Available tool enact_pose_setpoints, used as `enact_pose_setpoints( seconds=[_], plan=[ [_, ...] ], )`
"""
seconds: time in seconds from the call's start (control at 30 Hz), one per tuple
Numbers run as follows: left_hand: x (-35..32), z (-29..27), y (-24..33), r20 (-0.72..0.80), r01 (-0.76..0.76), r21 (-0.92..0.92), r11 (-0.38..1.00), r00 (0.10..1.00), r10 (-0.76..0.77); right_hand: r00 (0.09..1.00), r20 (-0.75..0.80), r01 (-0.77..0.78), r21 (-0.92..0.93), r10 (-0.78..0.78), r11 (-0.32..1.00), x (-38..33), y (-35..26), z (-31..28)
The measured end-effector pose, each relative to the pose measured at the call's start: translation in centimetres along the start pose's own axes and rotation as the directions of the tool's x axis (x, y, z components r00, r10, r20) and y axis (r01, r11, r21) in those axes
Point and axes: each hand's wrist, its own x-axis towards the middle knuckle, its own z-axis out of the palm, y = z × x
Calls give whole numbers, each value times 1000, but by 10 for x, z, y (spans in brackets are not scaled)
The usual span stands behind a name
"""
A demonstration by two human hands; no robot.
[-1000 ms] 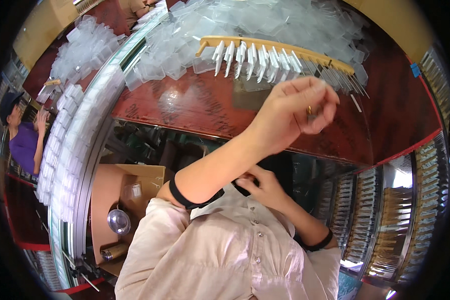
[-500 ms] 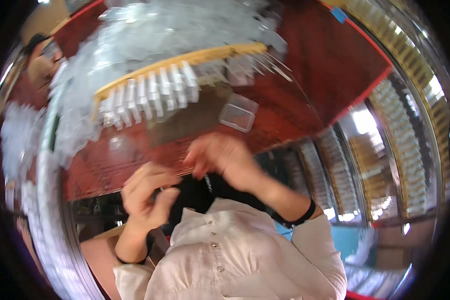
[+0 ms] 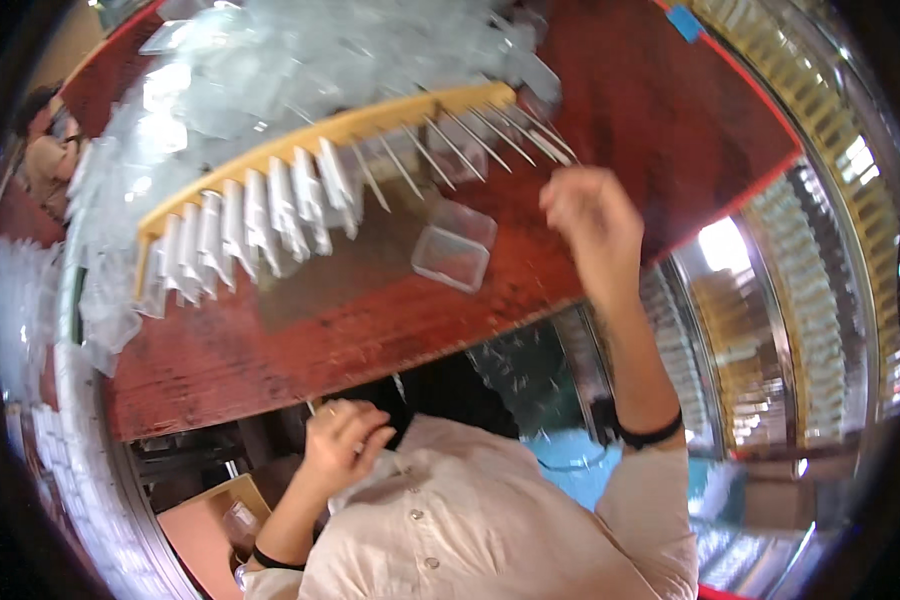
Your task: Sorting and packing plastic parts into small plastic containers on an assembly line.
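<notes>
A curved-looking yellow wooden bar (image 3: 310, 135) with a row of thin metal rods lies across the table. White folded plastic pieces (image 3: 260, 215) hang on the rods of its left half; several rods (image 3: 438, 152) to the right are bare. Just off the rod tips at the bar's right end is my right hand (image 3: 598, 215), its fingers drawn together and slightly blurred; whatever they may hold is hidden. By the table's front edge, close to my shirt, my left hand (image 3: 345, 440) is curled, with a small pale tip showing beside it. A clear plastic box (image 3: 454, 250) lies open below the bare rods.
A big heap of translucent plastic pieces (image 3: 270, 70) covers the back of the red table (image 3: 660, 110). Racks with rows of pieces (image 3: 750, 330) stand at the right. An open cardboard box (image 3: 195, 535) sits lower left. Another person (image 3: 48, 155) is at the far left.
My right hand has moved right and away from me, up to the rod tips. My left hand has come down toward my body. The bar's bare rods show more plainly as the view shifts.
</notes>
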Motion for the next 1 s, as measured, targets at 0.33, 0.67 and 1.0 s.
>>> enact_pose_setpoints(
  seconds=[0.33,0.67,1.0],
  plan=[
    [24,-21,-13,-1,58,112,992,998,-59,841,540,328,-455,-37,827,-37,65,55],
    [29,-5,-47,54,109,360,927,989,-137,774,633,-195,192,31,962,-14,38,105],
    [49,-16,-39,74,195,561,805,956,-283,936,323,-353,840,142,412,8,36,177]
  ],
)
